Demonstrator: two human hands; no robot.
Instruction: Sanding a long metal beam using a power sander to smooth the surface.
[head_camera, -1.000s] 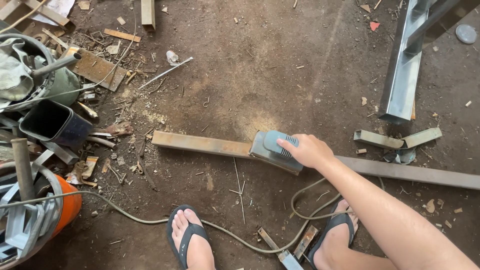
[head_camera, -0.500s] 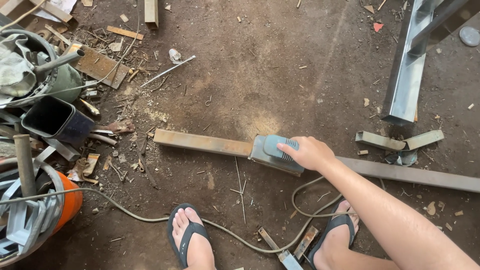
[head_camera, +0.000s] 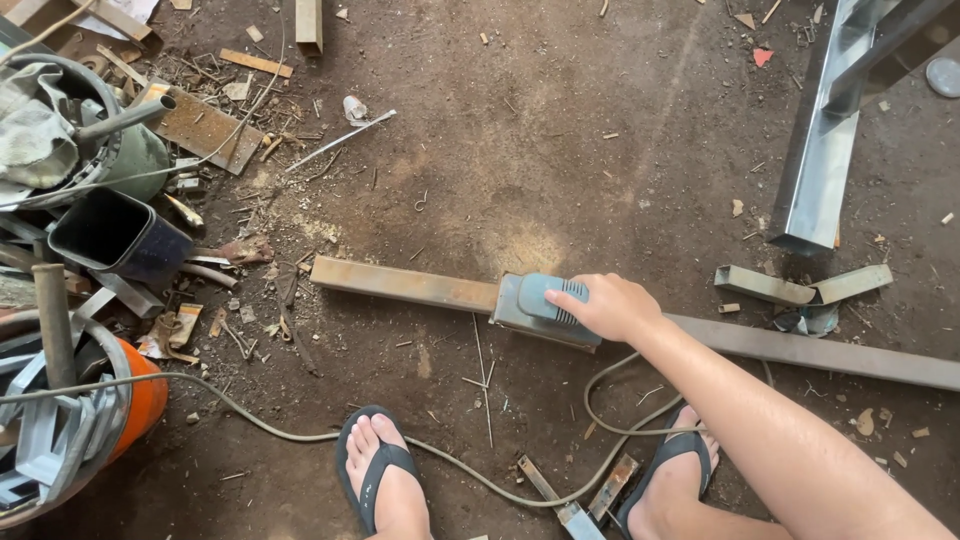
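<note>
Right hand (head_camera: 612, 308) pressing a grey-blue power sander (head_camera: 545, 311) onto a long rusty steel bar (head_camera: 400, 283) lying on the dirt floor (head_camera: 560, 140); fingers (head_camera: 566, 297) wrapped closed over the sander's ribbed top grip. Left hand out of view. Good practice, by judgement: keep the pad flat, pressure even, and the cord (head_camera: 300, 436) trailing at 6 o'clock clear of the feet. The bar runs from 9 to 3 o'clock, brown with rust leftward, greyer rightward.
</note>
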